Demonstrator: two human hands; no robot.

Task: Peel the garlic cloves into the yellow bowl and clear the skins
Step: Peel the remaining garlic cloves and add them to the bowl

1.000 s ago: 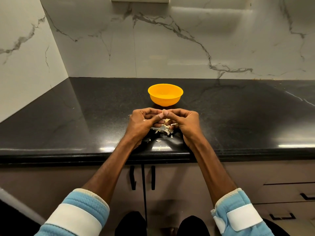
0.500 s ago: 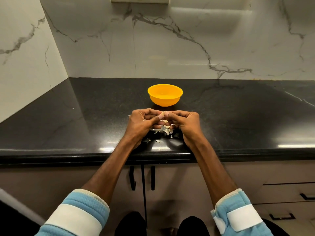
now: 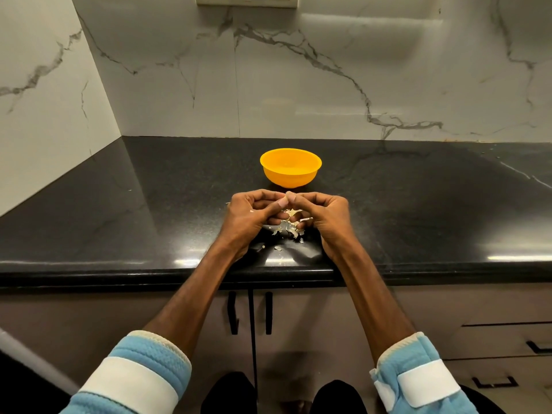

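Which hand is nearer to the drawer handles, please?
Right. The right hand is up-left of the drawer handles, over the counter; the left hand sits further left beside it.

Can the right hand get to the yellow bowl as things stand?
Probably yes. The bowl stands just beyond the right hand on the counter with nothing between them. The hand is busy, though: with the left hand it pinches what looks like a clove above the skins.
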